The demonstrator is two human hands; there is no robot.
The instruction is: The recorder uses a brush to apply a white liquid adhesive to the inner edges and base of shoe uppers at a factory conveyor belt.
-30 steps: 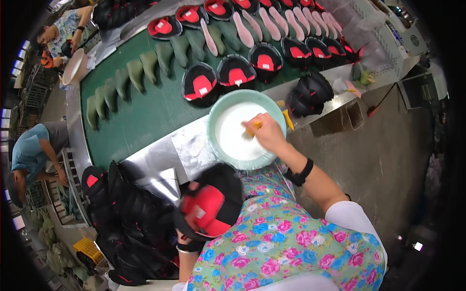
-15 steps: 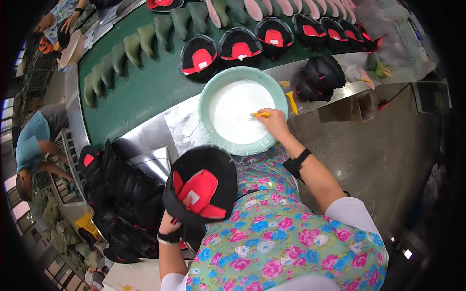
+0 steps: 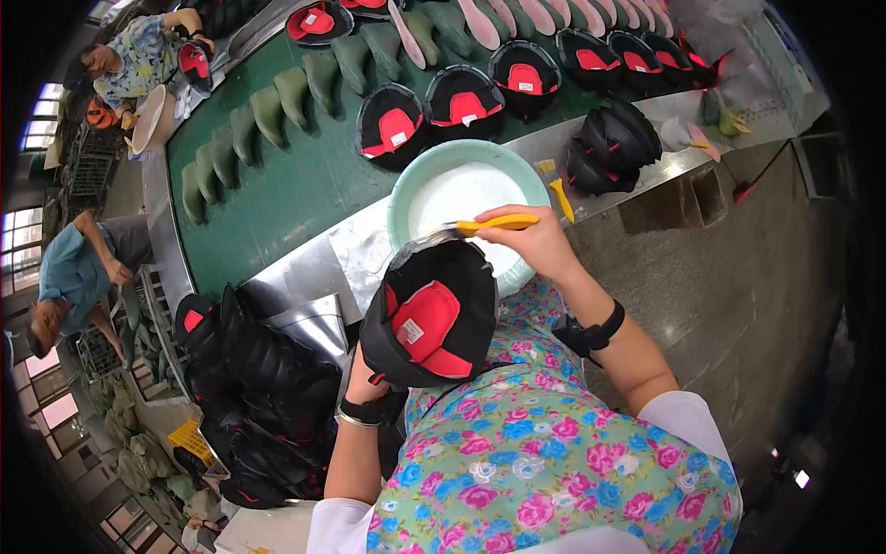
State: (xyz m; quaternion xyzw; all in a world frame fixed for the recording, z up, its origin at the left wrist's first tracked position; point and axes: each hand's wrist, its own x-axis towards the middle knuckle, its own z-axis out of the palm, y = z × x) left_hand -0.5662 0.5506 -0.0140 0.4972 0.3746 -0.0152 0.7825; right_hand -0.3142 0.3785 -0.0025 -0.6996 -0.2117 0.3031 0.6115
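Observation:
My left hand (image 3: 367, 377) is closed on a black shoe upper (image 3: 480, 319) with a red lining and a small white label inside; the upper hides most of its fingers. Pinched in my right hand (image 3: 540, 245) is a paintbrush (image 3: 498, 224) with a yellow handle. Its bristles lie against the upper's top edge, which looks wet and whitish there. Just behind the upper stands a pale green basin (image 3: 401, 189) holding white liquid, partly covered by the upper and my right hand.
A second yellow-handled brush (image 3: 556, 189) lies right of the basin, beside stacked black uppers (image 3: 609, 152). More black uppers (image 3: 268, 397) pile up at left. Green boot-shaped pieces (image 3: 291, 97) and pink sole-shaped pieces (image 3: 480, 23) line the green table (image 3: 277, 203). Two people are at far left.
My right hand has lifted the brush out of the basin to the upper's edge. My left hand has raised the upper toward the basin, up and to the right.

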